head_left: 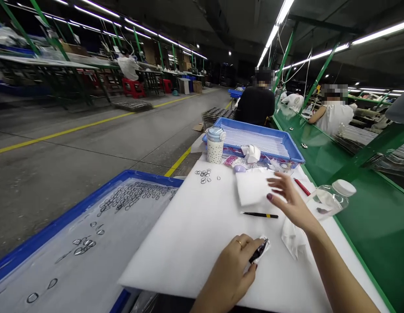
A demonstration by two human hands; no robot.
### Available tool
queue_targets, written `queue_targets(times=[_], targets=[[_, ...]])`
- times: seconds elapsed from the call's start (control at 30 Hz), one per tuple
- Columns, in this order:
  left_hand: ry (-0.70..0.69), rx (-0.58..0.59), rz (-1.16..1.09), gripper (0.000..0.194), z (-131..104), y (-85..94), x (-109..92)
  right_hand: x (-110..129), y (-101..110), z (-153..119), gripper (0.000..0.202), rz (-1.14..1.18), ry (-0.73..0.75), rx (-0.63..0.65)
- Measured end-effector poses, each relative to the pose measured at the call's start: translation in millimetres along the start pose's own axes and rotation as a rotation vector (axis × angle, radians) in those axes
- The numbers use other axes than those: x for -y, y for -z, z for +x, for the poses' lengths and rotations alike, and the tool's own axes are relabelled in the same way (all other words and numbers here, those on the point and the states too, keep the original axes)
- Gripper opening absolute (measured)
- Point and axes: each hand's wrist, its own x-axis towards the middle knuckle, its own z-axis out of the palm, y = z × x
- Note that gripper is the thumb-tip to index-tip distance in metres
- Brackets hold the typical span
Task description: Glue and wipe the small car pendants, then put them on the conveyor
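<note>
My left hand [232, 267] rests on the white foam pad [195, 230] and pinches a small dark part wrapped in a white wipe [260, 250]. My right hand [289, 200] hovers open, fingers spread, over the pad beside a folded white cloth [252, 187]. Black tweezers with a yellow band [258, 214] lie just left of that hand. A crumpled white wipe [291, 239] lies under my right wrist. A clear bottle with a white cap [332, 198] lies on its side to the right, by a red pen [302, 187].
A blue tray [41, 237] at left holds several small dark rings; a few more rings [205, 175] lie on the pad. Further back stand a dotted cup [215, 145] and another blue tray [286, 148]. A green conveyor [368, 217] runs on the right, where two people sit.
</note>
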Motion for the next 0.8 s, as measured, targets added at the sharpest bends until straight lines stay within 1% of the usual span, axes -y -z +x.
queue_targets(times=[0.03,0.07,0.1,0.13,0.2,0.27,0.33,0.37,0.4,0.47,0.53,0.57,0.6,0.63,0.7,0.77,0.8], targets=[[0.024,0.019,-0.033,0.057,-0.8,-0.3,0.2,-3.0,-0.9,2.6,0.059,0.041,-0.053,0.185],[0.046,0.052,-0.084,0.053,-1.7,-0.4,0.6,-5.6,-2.5,3.7,0.064,0.057,-0.089,0.317],[0.059,0.092,-0.143,0.048,-2.4,-0.2,0.8,-7.8,-4.6,4.1,0.067,0.052,-0.111,0.387],[0.060,0.125,-0.192,0.045,-2.6,0.2,0.9,-9.6,-7.0,4.4,0.069,0.039,-0.131,0.401],[0.031,0.146,-0.203,0.046,-0.9,1.4,0.3,-11.9,-11.2,6.6,0.066,0.032,-0.180,0.349],[-0.010,0.156,-0.100,0.059,3.3,2.7,-0.9,-11.3,-13.0,11.2,0.064,0.074,-0.241,0.308],[-0.055,0.220,0.007,0.070,7.4,3.3,-1.6,-6.2,-11.2,14.1,0.068,0.124,-0.283,0.278],[-0.072,0.255,0.041,0.071,8.5,3.3,-1.4,-1.8,-9.5,13.3,0.066,0.159,-0.290,0.240],[-0.081,0.273,0.060,0.067,8.6,3.1,-0.8,3.7,-7.8,10.0,0.061,0.207,-0.282,0.176],[-0.081,0.243,0.071,0.063,6.4,2.2,1.3,15.7,-6.8,-3.9,0.045,0.337,-0.215,-0.020],[-0.079,0.178,0.072,0.072,2.1,0.9,4.2,24.6,-12.5,-26.4,0.028,0.474,-0.138,-0.210],[-0.088,0.146,0.075,0.076,-0.1,0.2,5.5,26.2,-18.5,-39.5,0.025,0.539,-0.116,-0.264],[-0.101,0.117,0.081,0.077,-2.1,-0.5,6.5,25.8,-25.9,-53.0,0.022,0.597,-0.118,-0.287],[-0.116,0.090,0.088,0.076,-3.6,-1.0,7.0,23.6,-34.2,-65.7,0.021,0.643,-0.140,-0.281],[-0.141,0.038,0.096,0.067,-4.6,-1.7,6.2,17.4,-48.5,-86.2,0.031,0.688,-0.205,-0.226],[-0.127,-0.003,0.069,0.061,-2.7,-1.9,2.3,17.1,-53.8,-96.8,0.039,0.714,-0.245,-0.183],[-0.096,-0.017,0.048,0.060,-0.8,-1.8,-0.6,21.4,-52.3,-98.3,0.042,0.752,-0.230,-0.175]])
